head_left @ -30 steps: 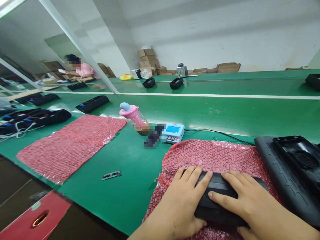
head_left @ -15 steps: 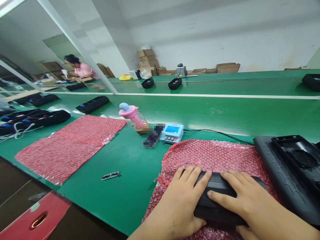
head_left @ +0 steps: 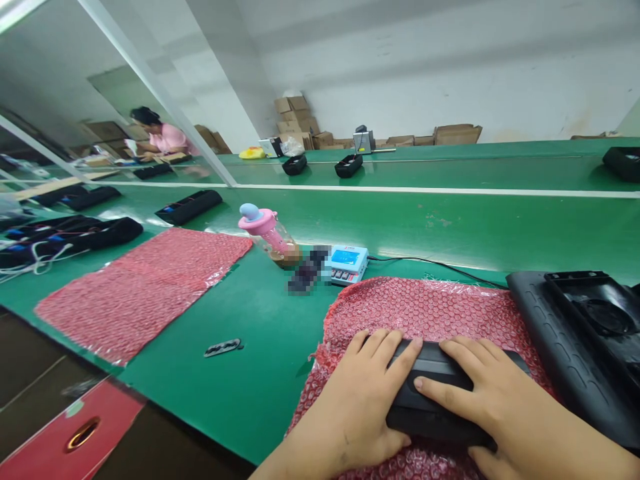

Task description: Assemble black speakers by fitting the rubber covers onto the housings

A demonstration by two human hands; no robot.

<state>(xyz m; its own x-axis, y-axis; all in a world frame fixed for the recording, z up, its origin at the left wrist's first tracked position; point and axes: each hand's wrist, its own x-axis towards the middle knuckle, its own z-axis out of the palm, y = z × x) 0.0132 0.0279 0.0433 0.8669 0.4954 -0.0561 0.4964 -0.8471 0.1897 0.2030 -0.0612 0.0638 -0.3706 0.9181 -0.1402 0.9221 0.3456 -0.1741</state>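
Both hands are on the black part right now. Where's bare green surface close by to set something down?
Bare patch: left of the left hand, between the two red bubble-wrap sheets, bordered by the small black strip. Crowded: right hand side, where the black housing abuts; ahead, the bottle and blue device.

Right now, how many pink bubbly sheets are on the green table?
2. One bubble sheet lies flat on the left. The other bubble sheet is under the black case that both hands press. Others may lie out of view.

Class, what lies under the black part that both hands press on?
Red bubble wrap lies under the black part; left hand and right hand cover its middle.
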